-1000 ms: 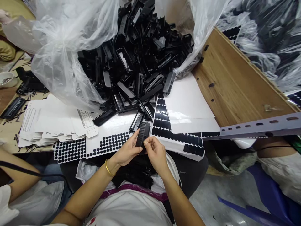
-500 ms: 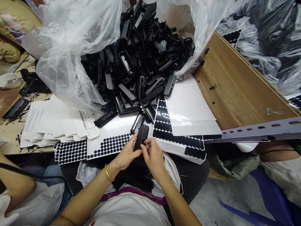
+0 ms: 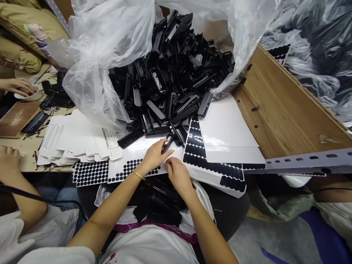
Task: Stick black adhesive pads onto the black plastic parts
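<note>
A big heap of black plastic casings (image 3: 176, 73) spills from a clear plastic bag. At its front edge, my left hand (image 3: 155, 156) has its fingers closed around one black casing (image 3: 168, 143). Just right of it, my right hand (image 3: 178, 174) rests over the white sheet's near edge with its fingers curled; what its fingertips hold, if anything, is hidden. Under both hands lies a white sheet of round black stickers (image 3: 132, 168), partly used up. More black casings (image 3: 158, 201) lie in my lap.
Sheets of larger black stickers (image 3: 198, 146) and white paper (image 3: 231, 132) lie right, beside a wooden board (image 3: 288, 113) with a metal rail. White cards (image 3: 74, 135) are stacked left. A co-worker's hand (image 3: 22, 86) reaches into a white bowl (image 3: 34, 94); another hand (image 3: 9, 161) is nearer.
The casing held between both hands has left them. My left hand has moved forward onto another casing at the heap's edge. A co-worker's hands have come into view at left.
</note>
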The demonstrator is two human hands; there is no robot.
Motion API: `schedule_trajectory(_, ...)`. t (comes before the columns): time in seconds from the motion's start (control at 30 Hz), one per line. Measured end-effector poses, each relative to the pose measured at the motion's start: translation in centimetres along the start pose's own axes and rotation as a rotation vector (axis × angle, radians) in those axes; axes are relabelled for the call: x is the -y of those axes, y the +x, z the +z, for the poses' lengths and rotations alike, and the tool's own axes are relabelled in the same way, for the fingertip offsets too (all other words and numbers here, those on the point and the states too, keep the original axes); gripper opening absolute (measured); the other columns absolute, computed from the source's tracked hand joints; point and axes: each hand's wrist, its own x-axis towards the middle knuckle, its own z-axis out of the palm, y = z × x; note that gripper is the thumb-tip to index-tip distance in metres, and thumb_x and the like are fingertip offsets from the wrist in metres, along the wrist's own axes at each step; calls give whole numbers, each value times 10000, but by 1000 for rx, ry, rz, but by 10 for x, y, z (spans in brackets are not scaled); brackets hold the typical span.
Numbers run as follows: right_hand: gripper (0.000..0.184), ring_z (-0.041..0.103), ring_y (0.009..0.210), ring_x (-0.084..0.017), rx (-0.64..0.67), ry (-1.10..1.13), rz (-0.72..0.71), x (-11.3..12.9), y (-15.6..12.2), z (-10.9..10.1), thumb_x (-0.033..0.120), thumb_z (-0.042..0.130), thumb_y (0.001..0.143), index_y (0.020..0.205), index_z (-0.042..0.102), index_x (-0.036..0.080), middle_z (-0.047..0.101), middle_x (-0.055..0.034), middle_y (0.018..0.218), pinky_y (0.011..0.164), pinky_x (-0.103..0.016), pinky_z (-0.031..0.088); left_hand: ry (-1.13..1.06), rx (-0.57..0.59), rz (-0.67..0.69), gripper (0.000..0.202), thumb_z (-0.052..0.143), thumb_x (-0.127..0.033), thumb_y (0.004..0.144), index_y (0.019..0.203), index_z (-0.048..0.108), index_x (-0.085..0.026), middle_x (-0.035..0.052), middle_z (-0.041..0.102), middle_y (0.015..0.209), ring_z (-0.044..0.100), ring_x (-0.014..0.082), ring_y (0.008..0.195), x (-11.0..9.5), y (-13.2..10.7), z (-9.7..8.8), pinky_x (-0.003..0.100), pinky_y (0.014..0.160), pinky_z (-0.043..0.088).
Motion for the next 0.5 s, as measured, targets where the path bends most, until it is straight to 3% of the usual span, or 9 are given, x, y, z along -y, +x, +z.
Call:
schedule_trajectory(0.1,181,597,737,-181,-2,-50,25,5,1,7,167,408,873,857,588,182,651,-70,871,630,-271,399,70,-88,-31,139,666,-309,699,724,611,-183,16,601,715,554,201,758,10,12,-3,311,724,419)
schedule_trajectory(0.23,195,620,840,-193,-8,-127,80,7,16,13,193,415,896,1009,573,190,652,-81,991,673,-272,411,-44,-146,-86,252,555,-417,780,732,583,-171,-10,557,656,515,153,647,24,-2,-24,269,612,387)
schedule_trajectory(0.33,193,627,825,-196,-19,-180,137,9,32,17,214,439,891,1042,554,188,636,-98,1051,664,-281,414,-150,-171,-126,307,527,-463,791,752,559,-160,-15,551,654,525,133,627,28,-18,-29,256,597,403)
schedule_trajectory(0.4,133,620,773,-194,-25,-127,145,7,38,17,221,463,870,945,568,188,652,-81,951,639,-283,410,-270,-152,-144,298,551,-456,781,801,551,-159,-4,593,707,569,133,671,27,-27,-24,263,654,441)
schedule_trajectory(0.5,95,579,649,-167,-61,195,96,1,34,12,246,491,829,763,539,198,607,-11,684,597,-267,408,-636,-59,-236,297,615,-420,758,901,547,-168,13,645,786,620,139,745,22,-34,-12,293,758,471)
